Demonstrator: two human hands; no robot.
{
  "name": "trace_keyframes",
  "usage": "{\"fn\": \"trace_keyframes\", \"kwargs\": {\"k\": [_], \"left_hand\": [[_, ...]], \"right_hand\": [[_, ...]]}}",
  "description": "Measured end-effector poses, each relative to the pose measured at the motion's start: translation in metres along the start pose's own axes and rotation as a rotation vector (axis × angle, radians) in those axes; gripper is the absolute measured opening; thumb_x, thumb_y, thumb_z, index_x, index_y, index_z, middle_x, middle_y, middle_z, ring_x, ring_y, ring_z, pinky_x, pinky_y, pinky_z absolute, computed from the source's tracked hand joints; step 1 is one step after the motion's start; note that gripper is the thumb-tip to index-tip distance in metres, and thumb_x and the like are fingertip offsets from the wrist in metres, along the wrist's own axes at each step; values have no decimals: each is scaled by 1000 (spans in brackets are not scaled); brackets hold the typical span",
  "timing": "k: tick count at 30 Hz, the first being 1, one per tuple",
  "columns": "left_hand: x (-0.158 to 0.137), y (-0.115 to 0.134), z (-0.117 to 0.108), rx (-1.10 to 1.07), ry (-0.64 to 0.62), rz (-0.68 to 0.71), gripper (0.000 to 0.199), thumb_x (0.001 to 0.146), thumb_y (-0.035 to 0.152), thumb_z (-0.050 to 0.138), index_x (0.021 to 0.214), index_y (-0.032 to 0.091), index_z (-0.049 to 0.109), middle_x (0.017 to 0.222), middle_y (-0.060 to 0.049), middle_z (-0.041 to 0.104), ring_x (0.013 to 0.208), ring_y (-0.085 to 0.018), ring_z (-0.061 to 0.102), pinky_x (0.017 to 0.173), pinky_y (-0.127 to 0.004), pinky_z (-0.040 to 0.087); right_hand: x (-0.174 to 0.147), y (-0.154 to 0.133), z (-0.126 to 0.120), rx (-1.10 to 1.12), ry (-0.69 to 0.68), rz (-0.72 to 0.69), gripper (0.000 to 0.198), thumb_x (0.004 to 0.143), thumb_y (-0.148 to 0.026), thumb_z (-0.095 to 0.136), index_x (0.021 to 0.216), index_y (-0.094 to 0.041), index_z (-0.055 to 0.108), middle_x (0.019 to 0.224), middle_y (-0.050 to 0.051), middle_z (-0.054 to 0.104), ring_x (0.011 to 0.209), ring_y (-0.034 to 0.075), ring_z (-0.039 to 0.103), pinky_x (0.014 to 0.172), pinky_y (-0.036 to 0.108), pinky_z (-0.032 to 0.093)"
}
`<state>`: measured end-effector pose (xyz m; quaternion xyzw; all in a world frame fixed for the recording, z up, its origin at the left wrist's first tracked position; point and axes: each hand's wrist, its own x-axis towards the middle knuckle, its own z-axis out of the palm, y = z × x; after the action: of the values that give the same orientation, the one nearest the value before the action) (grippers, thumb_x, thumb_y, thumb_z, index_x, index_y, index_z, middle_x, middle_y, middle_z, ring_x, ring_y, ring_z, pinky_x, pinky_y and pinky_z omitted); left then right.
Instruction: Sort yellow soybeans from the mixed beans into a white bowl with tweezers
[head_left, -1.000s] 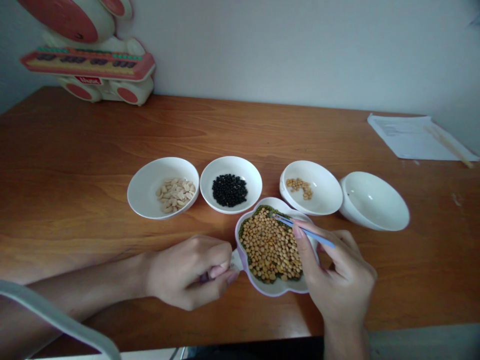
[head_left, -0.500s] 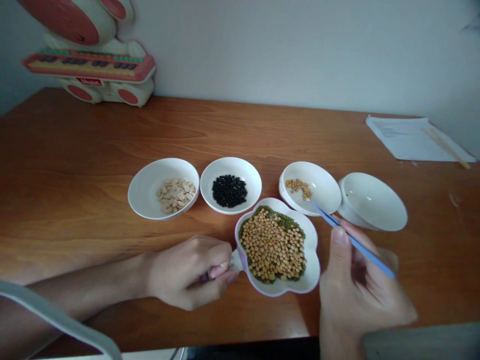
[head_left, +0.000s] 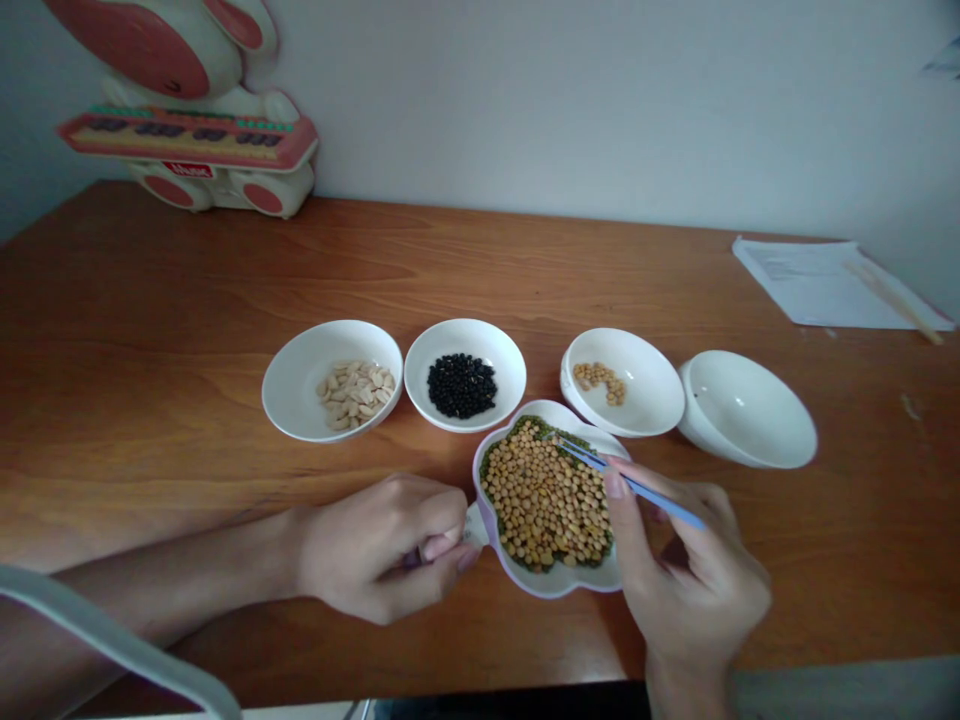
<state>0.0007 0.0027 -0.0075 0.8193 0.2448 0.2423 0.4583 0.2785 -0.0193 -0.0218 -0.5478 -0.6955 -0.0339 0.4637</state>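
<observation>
My left hand (head_left: pixel 397 548) is closed round the short handle of a flower-shaped bowl (head_left: pixel 556 583) with a lilac rim. Inside it, soybeans (head_left: pixel 547 500) lie over green mung beans (head_left: pixel 529 428). Between the fingers and thumb of my right hand (head_left: pixel 690 560) are blue tweezers (head_left: pixel 637 487). Their tips are over the far part of the flower-shaped bowl, close to the beans; whether they pinch a bean I cannot tell. Just beyond stands a white bowl (head_left: pixel 652 385) with a small cluster of soybeans (head_left: pixel 600 382) in it.
A white bowl of pale flat seeds (head_left: pixel 356 393) and one of black beans (head_left: pixel 462 386) stand left of centre. Another white bowl (head_left: pixel 750 410) is at the right. At the back are a toy keyboard rabbit (head_left: pixel 195 140) and papers (head_left: pixel 832 283) with chopsticks on them.
My right hand has moved left with the tweezers, from the white bowl of soybeans to over the flower-shaped bowl. My left hand keeps its hold on the handle.
</observation>
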Motion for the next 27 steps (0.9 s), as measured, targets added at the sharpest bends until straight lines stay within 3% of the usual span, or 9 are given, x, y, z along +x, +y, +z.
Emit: {"fn": "trace_keyframes", "kwargs": {"k": [7, 27], "left_hand": [[0, -1, 0, 3, 7, 11, 30, 95, 12, 52, 79, 25, 29, 67, 6, 45, 55, -11, 36, 53, -29, 29], [-1, -1, 0, 10, -4, 0, 30, 95, 13, 52, 81, 25, 29, 68, 6, 45, 55, -11, 36, 54, -28, 30]], "right_hand": [[3, -1, 0, 13, -57, 14, 30, 87, -13, 80, 114, -27, 78, 89, -1, 80, 66, 12, 61, 61, 25, 51], [3, -1, 1, 46, -66, 62, 29, 88, -15, 80, 114, -28, 79, 89, -1, 80, 62, 11, 60, 58, 25, 51]]}}
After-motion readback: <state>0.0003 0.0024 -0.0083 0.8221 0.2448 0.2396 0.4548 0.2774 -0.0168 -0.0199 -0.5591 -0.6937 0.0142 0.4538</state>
